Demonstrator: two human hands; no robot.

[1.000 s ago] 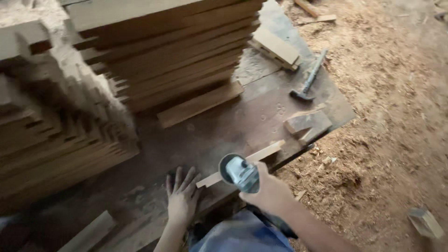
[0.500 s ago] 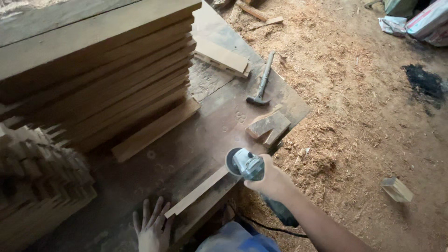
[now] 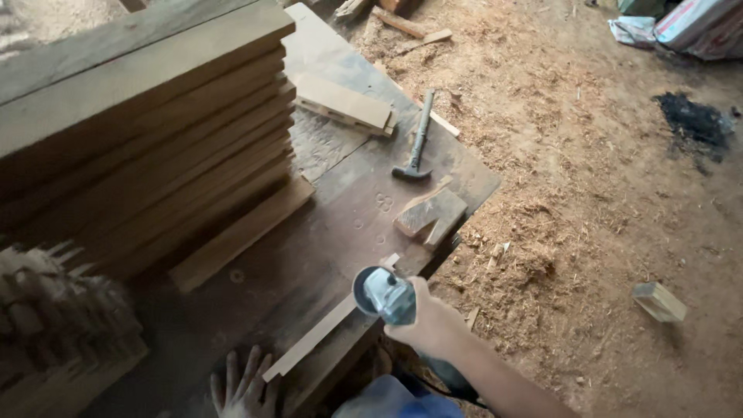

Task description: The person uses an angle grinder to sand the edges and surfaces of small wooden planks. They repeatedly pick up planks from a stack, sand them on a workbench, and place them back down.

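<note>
Compared with the earlier frames, our view has swung rightward and the stack of boards has slid toward the upper left, while the left hand (image 3: 246,385) now sits lower, at the bottom edge. Nearest us, that left hand lies flat with fingers spread, released, pressing on the dark surface (image 3: 309,255) just beside the near end of a thin pale wood strip (image 3: 329,329). Our right hand (image 3: 429,325) is clenched around the body of an angle grinder (image 3: 385,293), whose disc guard sits over the far end of the strip, near the surface's edge. We judge the main hazard to be the strip itself: it appears held only by palm pressure close by, so a grabbing disc could kick it loose or drag the tool toward the spread fingers. One-handed grip on the grinder would make such a kick harder to check. Farther on, a wedge-shaped offcut (image 3: 430,214) and a hammer (image 3: 418,139) lie apart from the work; vibration could walk either off the edge. Beyond them rests a flat pale board (image 3: 344,102), and the tall stack of boards (image 3: 147,131) stands at left. Sawdust (image 3: 542,232) carpets the ground to the right, where sparks, should any fly, could smoulder.
</note>
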